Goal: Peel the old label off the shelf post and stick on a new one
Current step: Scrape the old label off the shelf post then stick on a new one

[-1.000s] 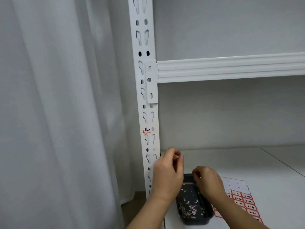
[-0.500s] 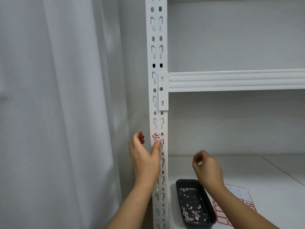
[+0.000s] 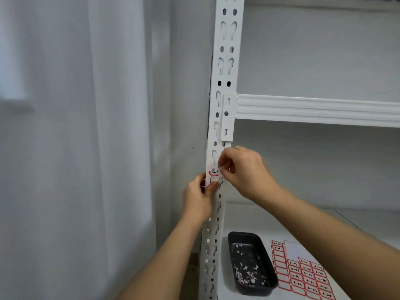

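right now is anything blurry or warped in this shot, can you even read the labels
Head view: the curtain at left is motion-smeared; the shelf post bows from wide-angle distortion; lighting is soft and even, without glare; print on the label sheet is too soft to read.

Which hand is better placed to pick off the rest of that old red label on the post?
The right hand. Its fingertips are pinched right at the old label remnant, while the left hand grips the shelf post just below, thumb on the front face, seemingly steadying it.
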